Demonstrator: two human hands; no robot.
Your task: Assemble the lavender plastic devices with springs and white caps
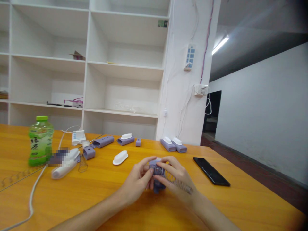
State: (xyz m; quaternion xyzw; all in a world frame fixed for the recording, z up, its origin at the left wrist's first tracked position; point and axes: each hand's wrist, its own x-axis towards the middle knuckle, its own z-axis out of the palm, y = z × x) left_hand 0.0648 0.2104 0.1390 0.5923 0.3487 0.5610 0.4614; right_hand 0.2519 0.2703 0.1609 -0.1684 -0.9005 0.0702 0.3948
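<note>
My left hand [137, 178] and my right hand [179, 176] meet over the table, both closed on a small purple plastic part [157, 168]. The fingers hide much of this part, and its exact kind does not show. A thin coil spring [178, 182] runs from beside the part across my right palm toward the wrist; its far end is blurred. Closest to my left hand lies a white oval cap [120, 157]. To the right of my right hand rests a black phone [211, 171].
Purple casings [104, 141] and white-capped purple pieces [168, 145] lie along the table's back. On the left are a green bottle [40, 141], a white handheld device [64, 168], a loose spring [83, 164], a power strip [78, 138] and a white cable [32, 200]. Shelves [125, 64] stand behind.
</note>
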